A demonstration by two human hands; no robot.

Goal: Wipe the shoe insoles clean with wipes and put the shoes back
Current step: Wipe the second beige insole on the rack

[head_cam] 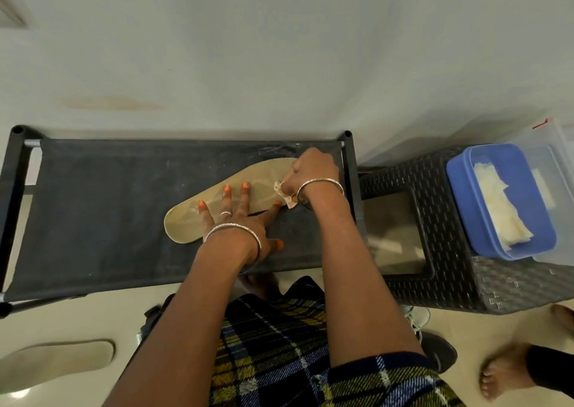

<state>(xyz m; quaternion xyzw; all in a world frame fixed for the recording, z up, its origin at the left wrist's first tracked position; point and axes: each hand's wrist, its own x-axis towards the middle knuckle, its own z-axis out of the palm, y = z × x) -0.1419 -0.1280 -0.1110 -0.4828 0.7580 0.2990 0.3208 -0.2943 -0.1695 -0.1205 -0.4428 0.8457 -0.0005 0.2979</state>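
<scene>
A tan insole [186, 220] lies slantwise on the black fabric top of a shoe rack [99, 208]. My left hand [239, 217] is spread flat on the insole's middle, fingers apart, pressing it down. My right hand [310, 173] is closed on a crumpled wipe [284, 194] at the insole's toe end. A second tan insole [59, 360] rests on the floor at the lower left. A dark shoe [438, 350] shows on the floor by my right arm, partly hidden.
A dark woven stool [450, 282] stands right of the rack, carrying a blue box [459, 189] with white wipes [500, 208] inside. Another person's bare feet [506, 372] are on the floor at the lower right. The wall runs behind the rack.
</scene>
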